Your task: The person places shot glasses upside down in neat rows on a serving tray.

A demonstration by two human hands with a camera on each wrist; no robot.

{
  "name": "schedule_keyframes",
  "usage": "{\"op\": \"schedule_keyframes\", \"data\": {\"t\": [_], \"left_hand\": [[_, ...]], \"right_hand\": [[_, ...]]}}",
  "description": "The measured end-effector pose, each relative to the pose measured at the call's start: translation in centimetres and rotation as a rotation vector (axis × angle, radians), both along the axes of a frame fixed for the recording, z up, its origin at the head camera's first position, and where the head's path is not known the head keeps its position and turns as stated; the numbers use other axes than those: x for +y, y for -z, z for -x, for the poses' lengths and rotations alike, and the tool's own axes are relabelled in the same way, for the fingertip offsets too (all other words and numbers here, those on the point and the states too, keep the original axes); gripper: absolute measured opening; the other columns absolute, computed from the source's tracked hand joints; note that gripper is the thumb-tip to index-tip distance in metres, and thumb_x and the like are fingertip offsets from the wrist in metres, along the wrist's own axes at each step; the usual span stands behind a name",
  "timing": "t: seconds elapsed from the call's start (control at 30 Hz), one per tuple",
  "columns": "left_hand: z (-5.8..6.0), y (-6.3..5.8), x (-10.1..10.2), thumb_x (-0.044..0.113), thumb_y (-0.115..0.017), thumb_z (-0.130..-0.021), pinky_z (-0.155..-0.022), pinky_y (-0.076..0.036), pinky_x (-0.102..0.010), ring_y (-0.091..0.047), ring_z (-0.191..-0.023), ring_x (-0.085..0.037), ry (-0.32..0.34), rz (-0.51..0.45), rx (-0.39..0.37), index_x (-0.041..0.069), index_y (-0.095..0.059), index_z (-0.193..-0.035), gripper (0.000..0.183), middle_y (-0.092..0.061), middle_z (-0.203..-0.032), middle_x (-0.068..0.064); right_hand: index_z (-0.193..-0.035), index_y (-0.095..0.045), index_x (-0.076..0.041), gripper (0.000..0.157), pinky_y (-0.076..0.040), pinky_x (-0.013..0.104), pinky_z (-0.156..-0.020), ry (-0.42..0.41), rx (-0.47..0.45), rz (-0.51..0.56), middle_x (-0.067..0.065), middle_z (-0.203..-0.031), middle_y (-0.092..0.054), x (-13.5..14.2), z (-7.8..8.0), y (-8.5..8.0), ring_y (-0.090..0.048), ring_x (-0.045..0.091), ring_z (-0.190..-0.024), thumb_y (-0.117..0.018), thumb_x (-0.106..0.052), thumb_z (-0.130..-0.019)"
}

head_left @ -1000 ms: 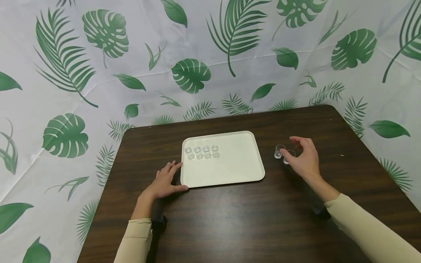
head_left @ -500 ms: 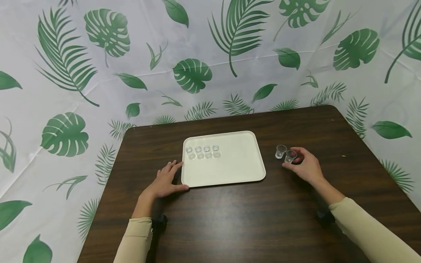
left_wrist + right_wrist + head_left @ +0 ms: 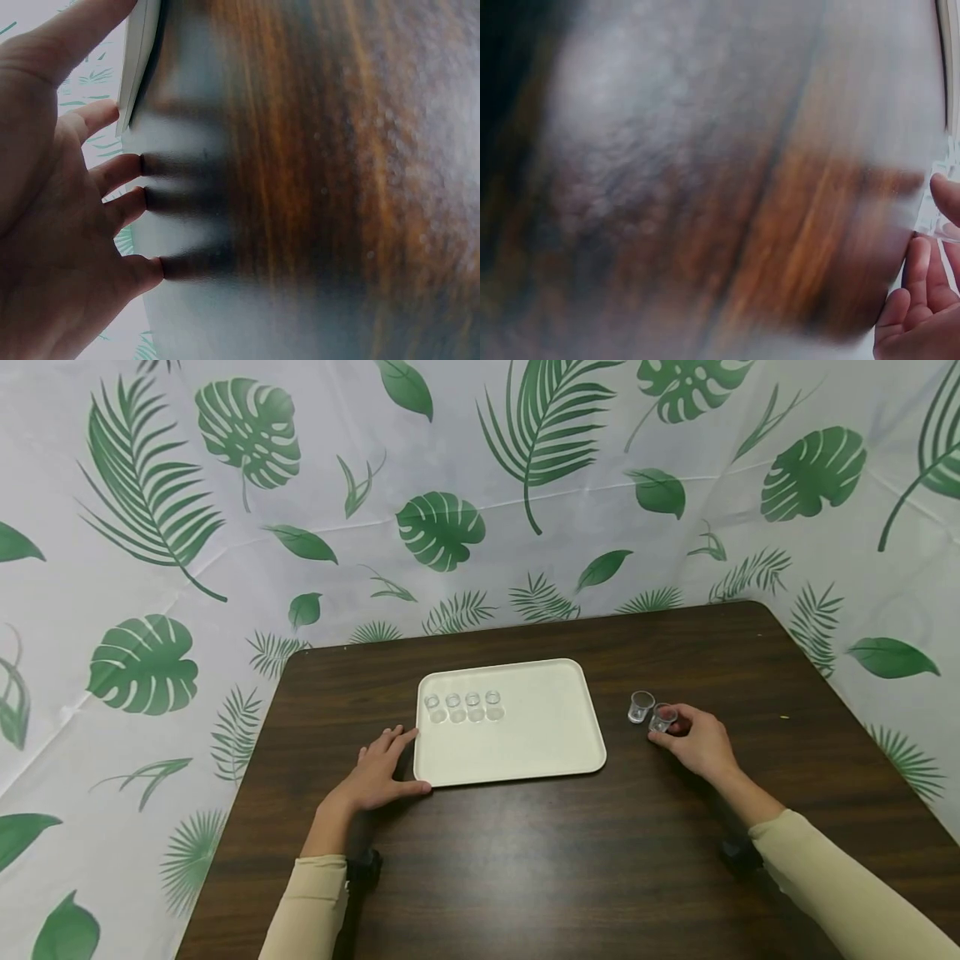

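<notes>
On the dark wooden table, a small clear shot glass (image 3: 662, 720) stands between the thumb and fingers of my right hand (image 3: 697, 742), which grips it. A second shot glass (image 3: 640, 707) stands just left of it. My left hand (image 3: 373, 777) lies with spread fingers at the left edge of a white tray (image 3: 517, 752); its thumb and index finger touch the rim. In the left wrist view, the other fingertips of the left hand (image 3: 82, 195) rest on the table. Several clear glasses (image 3: 453, 702) stand in a row at the tray's left.
The brown table (image 3: 510, 860) runs on in front of and to the right of the tray. Behind it hangs a white curtain (image 3: 315, 585) printed with green leaves. A tiny yellowish speck (image 3: 783, 717) lies right of my right hand.
My right hand has come down from above and to the right of the glasses and closed on the right-hand one. My left hand has stayed at the tray's edge.
</notes>
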State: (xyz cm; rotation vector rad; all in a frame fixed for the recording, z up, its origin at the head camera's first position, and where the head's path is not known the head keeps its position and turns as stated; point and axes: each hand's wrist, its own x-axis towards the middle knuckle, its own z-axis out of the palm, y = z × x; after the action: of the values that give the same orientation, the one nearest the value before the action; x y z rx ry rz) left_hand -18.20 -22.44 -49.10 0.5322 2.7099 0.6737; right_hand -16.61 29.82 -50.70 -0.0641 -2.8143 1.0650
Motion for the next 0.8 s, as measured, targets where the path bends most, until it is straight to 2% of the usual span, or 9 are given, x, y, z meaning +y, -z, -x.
{"op": "schedule_keyframes", "data": {"t": [0.53, 0.63, 0.8], "left_hand": [[-0.2, 0.3, 0.1, 0.062, -0.073, -0.078, -0.107, -0.007, -0.072, -0.011, -0.147, -0.040, -0.008, -0.005, 0.005, 0.018, -0.026, -0.157, 0.102, -0.017, -0.161, -0.019], [-0.2, 0.4, 0.1, 0.062, -0.073, -0.078, -0.107, -0.008, -0.072, -0.011, -0.147, -0.040, -0.008, -0.004, 0.010, 0.018, -0.026, -0.157, 0.101, -0.018, -0.161, -0.019], [-0.3, 0.5, 0.1, 0.063, -0.072, -0.078, -0.107, -0.008, -0.071, -0.011, -0.147, -0.040, -0.010, -0.002, 0.016, 0.018, -0.026, -0.157, 0.102, -0.018, -0.160, -0.019]], "right_hand": [[-0.111, -0.067, 0.000, 0.036, -0.042, 0.037, -0.069, -0.004, 0.025, -0.016, 0.015, -0.088, -0.068, 0.4, 0.0, -0.2, -0.060, 0.028, -0.081, -0.080, -0.018, -0.083], [-0.113, -0.066, -0.001, 0.037, -0.042, 0.038, -0.070, 0.014, 0.039, -0.010, 0.015, -0.089, -0.068, 0.7, 0.0, -0.3, -0.061, 0.029, -0.081, -0.081, -0.018, -0.083], [-0.115, -0.063, -0.001, 0.041, -0.042, 0.036, -0.074, 0.073, 0.055, 0.025, 0.020, -0.100, -0.068, 1.2, 0.0, -0.5, -0.063, 0.033, -0.089, -0.081, -0.021, -0.083]]}}
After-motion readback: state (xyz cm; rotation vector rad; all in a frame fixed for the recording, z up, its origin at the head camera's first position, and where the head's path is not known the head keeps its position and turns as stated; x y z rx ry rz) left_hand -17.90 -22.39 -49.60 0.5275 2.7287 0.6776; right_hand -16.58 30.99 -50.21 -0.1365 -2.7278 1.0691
